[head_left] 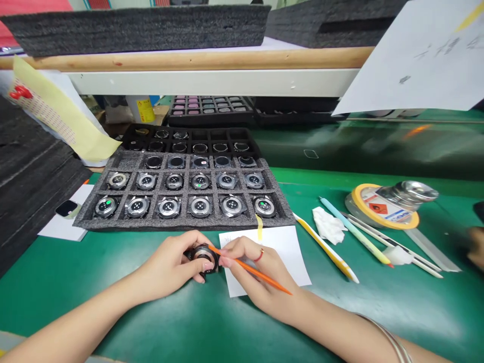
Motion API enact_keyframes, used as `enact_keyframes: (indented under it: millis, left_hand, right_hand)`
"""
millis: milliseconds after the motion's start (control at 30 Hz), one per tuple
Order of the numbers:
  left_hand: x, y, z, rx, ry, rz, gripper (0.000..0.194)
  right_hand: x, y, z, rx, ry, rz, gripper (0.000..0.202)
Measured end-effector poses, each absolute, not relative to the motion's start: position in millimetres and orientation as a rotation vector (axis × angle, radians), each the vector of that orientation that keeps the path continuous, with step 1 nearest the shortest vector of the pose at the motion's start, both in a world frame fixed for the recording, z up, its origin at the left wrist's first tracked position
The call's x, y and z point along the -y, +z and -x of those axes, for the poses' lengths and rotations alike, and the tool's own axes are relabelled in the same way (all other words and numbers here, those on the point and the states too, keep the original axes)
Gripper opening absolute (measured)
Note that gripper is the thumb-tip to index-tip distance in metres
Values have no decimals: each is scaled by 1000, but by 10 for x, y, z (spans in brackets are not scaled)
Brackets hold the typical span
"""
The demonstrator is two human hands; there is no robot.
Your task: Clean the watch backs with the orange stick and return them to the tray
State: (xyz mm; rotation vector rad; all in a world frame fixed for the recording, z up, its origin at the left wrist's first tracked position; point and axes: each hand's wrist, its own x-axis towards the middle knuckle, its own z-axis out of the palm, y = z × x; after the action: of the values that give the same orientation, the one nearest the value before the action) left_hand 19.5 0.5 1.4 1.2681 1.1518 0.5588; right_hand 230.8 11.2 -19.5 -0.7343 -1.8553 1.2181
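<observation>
A round dark watch case [209, 258] with a silver ring on its face is gripped in my left hand [179, 262], thumb across its front. My right hand [260, 267] pinches a thin orange stick [260, 275] like a pen. The stick's far end touches or nearly touches the upper edge of the watch case. Under my right hand lies a white sheet of paper [293, 257], partly hidden. Just beyond both hands, a grey foam tray [181, 222] holds several similar round watch cases [200, 206] in its compartments.
At right lie a yellow-white toothbrush [328, 247], a crumpled white tissue [328, 225], a light-blue pen-like tool [351, 227], tweezers [397, 244] and a dispenser bottle [389, 201]. A wood-edged shelf [212, 60] spans above the tray. Black foam blocks [26, 201] are stacked at left.
</observation>
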Motion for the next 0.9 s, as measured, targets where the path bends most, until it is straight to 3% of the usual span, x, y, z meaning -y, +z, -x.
enact_keyframes:
  millis: [333, 500, 667, 900]
  left_hand:
    - [-6, 0, -164, -1109, 584, -1243, 12]
    - [26, -19, -135, -1069, 597, -1286, 31]
    - [36, -29, -178, -1132, 606, -1342, 16]
    - [26, -27, -218, -1179, 635, -1260, 21]
  right_hand:
    - [27, -268, -2391, 1928, 1232, 880, 16]
    - [-23, -205, -2374, 1766, 1233, 932, 16]
    - [-26, -196, -2373, 1736, 1131, 799, 6]
    - [-65, -237, -2315, 1861, 1122, 669, 11]
